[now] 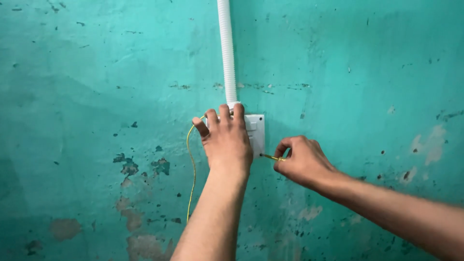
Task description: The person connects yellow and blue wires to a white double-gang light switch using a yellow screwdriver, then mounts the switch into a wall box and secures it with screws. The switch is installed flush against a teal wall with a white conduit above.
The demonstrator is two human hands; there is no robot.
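Switch box [256,133]: white, square, smooth plastic, mounted flat on the wall [96,96], directly below a white ribbed conduit [227,53] running vertically up out of view. Left hand [226,140] laid flat over the box's left part, fingers spread slightly and pointing up, tips near the conduit's foot. Right hand [302,162] just beside the box's right edge, thumb and forefinger pinching a thin yellow tool [273,157], its tip touching the box side. Thin yellow wire [192,169] loops from under the left fingers and hangs down. Wall teal, matte, chipped, blotchy with bare plaster patches.
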